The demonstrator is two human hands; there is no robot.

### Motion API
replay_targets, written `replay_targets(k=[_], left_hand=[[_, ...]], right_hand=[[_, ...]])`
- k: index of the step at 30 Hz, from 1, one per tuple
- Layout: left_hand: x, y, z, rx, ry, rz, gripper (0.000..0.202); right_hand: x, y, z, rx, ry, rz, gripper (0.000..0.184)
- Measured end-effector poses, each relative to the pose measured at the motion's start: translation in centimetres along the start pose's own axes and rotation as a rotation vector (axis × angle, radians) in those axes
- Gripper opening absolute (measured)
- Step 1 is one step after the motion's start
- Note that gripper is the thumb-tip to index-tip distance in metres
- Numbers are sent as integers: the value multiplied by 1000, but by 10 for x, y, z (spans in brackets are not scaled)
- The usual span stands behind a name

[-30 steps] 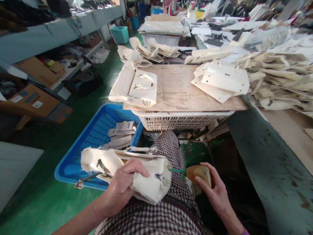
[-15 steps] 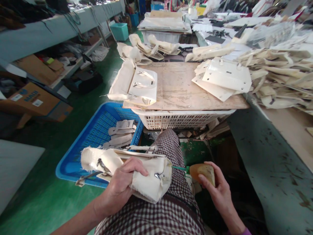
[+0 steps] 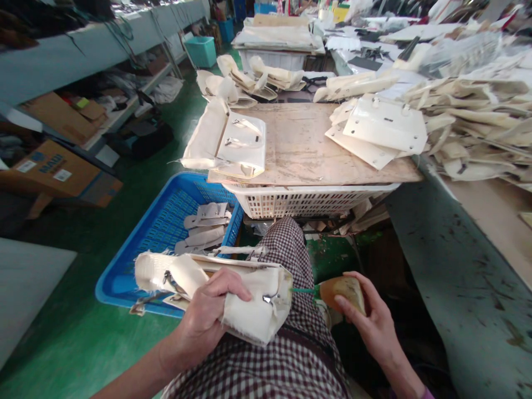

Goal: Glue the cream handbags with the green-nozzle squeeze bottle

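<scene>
A cream handbag piece [image 3: 257, 310] with raw frayed edges and metal fittings lies across my lap. My left hand [image 3: 211, 310] is closed on its middle, thumb on top. My right hand [image 3: 366, 310] grips a glue bottle [image 3: 343, 293], amber and squeezable, with a long green nozzle [image 3: 303, 290]. The nozzle points left, its tip at the bag's right end; whether it touches is too fine to tell. My checked apron [image 3: 286, 366] lies under the bag.
Left of my knees is a blue basket [image 3: 141, 221] holding pale strips [image 3: 205, 235]. Ahead, a wooden board [image 3: 299, 144] rests on a white basket [image 3: 316, 202], with cream bag pieces [image 3: 243, 141] and flaps [image 3: 384, 127] on it. A worktable [image 3: 436, 277] edges my right, piled with bag parts [image 3: 477, 122].
The glue bottle and my right hand have shifted very slightly left. My left hand keeps the same hold on the bag piece.
</scene>
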State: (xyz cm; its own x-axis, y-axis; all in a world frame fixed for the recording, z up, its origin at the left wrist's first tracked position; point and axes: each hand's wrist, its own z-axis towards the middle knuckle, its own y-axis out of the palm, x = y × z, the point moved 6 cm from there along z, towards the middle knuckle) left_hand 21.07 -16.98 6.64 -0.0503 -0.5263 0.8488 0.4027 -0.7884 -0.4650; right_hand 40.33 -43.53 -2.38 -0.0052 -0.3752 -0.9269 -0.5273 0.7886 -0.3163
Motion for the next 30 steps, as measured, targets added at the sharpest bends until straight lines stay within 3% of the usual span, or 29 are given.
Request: replay_targets(k=[7,12,18,23,30], left_hand=[[-6,1,-6,-18,-28,16,19],[-11,4,-9,-35,-71,-7,20],[-15,4,-12,12,-89,-41,18],[-10,2,-10,-11,-70,-18,20],[-3,2,-5,-4,-39,14,18]], right_hand=[[7,6,0,42,-26,13,53],[9,5,-5,-44,32,31,49],[11,2,-10,-10,99,70,51],[17,0,-15,21,165,120,52],[17,1,-20,19,139,67,54]])
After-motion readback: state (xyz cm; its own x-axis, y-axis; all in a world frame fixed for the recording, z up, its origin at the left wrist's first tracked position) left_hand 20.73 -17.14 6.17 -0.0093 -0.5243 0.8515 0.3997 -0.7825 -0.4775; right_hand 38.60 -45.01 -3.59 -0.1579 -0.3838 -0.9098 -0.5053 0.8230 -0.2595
